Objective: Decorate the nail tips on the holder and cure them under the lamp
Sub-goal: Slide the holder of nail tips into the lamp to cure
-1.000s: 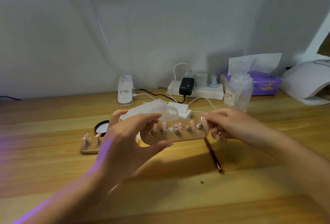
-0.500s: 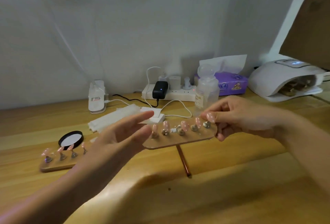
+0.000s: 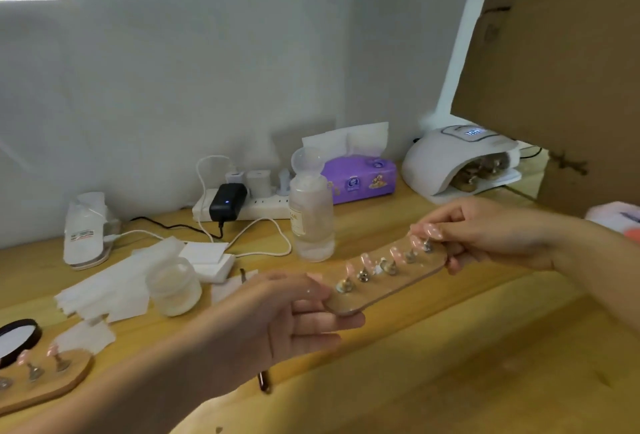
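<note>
**Holder held aloft at both ends**

Your left hand (image 3: 294, 316) and right hand (image 3: 485, 229) each pinch an end of the wooden holder (image 3: 388, 281), above the desk (image 3: 450, 347); pink nail tips (image 3: 363, 260) stand on it. Beyond, the bottle (image 3: 311, 219) label is unreadable. The curing lamp (image 3: 453, 160) shows a blurred lit display.

Both hands hold an oblong wooden nail-tip holder (image 3: 398, 281) above the wooden desk (image 3: 450, 364): left hand (image 3: 287, 316) at seven o'clock, right hand (image 3: 485, 233) at two o'clock; white domed curing lamp (image 3: 446, 160) beyond.
</note>
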{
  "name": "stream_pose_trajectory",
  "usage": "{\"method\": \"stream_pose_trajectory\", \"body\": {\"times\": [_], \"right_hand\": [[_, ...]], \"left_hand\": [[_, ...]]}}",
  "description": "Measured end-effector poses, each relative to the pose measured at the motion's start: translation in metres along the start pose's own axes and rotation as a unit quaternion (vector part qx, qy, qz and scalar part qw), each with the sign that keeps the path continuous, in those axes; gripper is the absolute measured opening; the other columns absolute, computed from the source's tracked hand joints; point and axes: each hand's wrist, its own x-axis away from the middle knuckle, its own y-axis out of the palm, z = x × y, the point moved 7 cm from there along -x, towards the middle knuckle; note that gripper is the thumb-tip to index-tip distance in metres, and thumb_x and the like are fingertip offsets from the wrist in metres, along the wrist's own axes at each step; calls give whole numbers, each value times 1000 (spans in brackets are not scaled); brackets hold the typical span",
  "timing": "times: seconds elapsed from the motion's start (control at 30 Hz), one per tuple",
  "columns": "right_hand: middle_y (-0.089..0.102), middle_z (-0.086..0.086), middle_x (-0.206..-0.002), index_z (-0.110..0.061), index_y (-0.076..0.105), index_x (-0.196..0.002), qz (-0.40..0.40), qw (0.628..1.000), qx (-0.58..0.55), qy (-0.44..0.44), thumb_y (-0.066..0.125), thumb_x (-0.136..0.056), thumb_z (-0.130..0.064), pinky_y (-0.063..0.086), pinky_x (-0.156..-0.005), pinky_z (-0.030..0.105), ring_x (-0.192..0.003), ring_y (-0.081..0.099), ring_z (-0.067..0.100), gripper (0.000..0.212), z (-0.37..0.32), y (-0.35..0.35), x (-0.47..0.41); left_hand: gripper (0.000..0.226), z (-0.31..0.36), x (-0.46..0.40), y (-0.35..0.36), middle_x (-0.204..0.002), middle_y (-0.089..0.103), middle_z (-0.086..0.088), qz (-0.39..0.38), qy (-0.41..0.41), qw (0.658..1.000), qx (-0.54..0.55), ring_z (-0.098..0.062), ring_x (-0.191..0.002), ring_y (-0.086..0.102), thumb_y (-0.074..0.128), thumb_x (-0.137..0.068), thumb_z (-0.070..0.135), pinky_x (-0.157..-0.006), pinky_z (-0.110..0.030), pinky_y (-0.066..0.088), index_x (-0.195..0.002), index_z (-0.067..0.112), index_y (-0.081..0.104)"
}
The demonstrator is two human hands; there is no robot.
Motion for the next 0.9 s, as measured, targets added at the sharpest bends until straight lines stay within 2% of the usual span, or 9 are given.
{"method": "stream_pose_trajectory", "body": {"times": [0.1,0.2,0.3,0.4,0.5,0.6,0.73,0.8,0.9], "right_hand": [[58,-2,-53,-6,68,-88,29,998,-2,53,64,-61,-35,50,-49,18,-45,53,6,39,15,-32,1],[62,3,-61,-9,67,-84,71,992,21,100,63,-79,-27,50,-49,19,-48,53,8,19,26,-71,2],[64,2,-66,-13,64,-95,170,969,121,130,56,-91,-22,48,-48,18,-50,55,7,13,40,-120,3],[63,4,-81,-12,62,-100,248,942,178,142,53,-93,-21,45,-54,22,-64,58,10,14,53,-155,0],[62,4,-87,-9,61,-109,290,925,206,137,54,-92,-15,46,-64,26,-77,58,15,19,62,-170,-13],[61,11,-106,-6,60,-114,324,910,231,119,58,-89,-14,46,-78,32,-92,57,24,27,66,-179,-33],[58,13,-119,-9,57,-120,369,892,241,104,61,-86,-24,40,-73,27,-98,56,25,37,73,-191,-57],[59,9,-115,-9,58,-119,370,892,239,102,65,-84,-32,36,-72,25,-103,54,25,43,76,-194,-68],[57,4,-95,-11,61,-106,364,897,229,101,70,-78,-37,36,-72,26,-93,52,22,39,81,-197,-77]], "left_hand": [[10,-2,-22,18,-94,70,-20,-16,-31,999,9,-26,-84,70,65,-64,-2,-67,-31,57,-69,5,69],[18,-1,-43,31,-96,70,-19,-12,-38,998,51,-24,-84,70,59,-63,4,-68,-31,56,-81,3,63],[16,2,-65,43,-98,70,-18,-18,-41,996,71,-23,-86,70,59,-62,2,-68,-29,57,-71,2,72],[14,4,-87,54,-97,71,-15,-17,-52,996,77,-22,-87,70,61,-62,-1,-67,-28,58,-66,3,74],[15,2,-112,64,-96,71,-14,2,-68,994,83,-22,-86,70,56,-79,-6,-66,-28,58,-89,0,65],[20,-1,-137,76,-93,72,-14,20,-80,992,98,-23,-84,70,54,-81,-6,-70,-33,56,-99,-1,57],[16,-2,-163,84,-94,71,-14,43,-84,990,102,-21,-82,70,54,-82,-8,-75,-33,52,-95,0,59],[18,-3,-174,87,-95,71,-13,51,-87,990,100,-20,-81,68,53,-83,-8,-72,-32,52,-99,-1,59],[28,-6,-187,93,-96,70,-15,51,-95,986,125,-21,-82,68,55,-81,-10,-66,-30,52,-108,-3,56]]}}
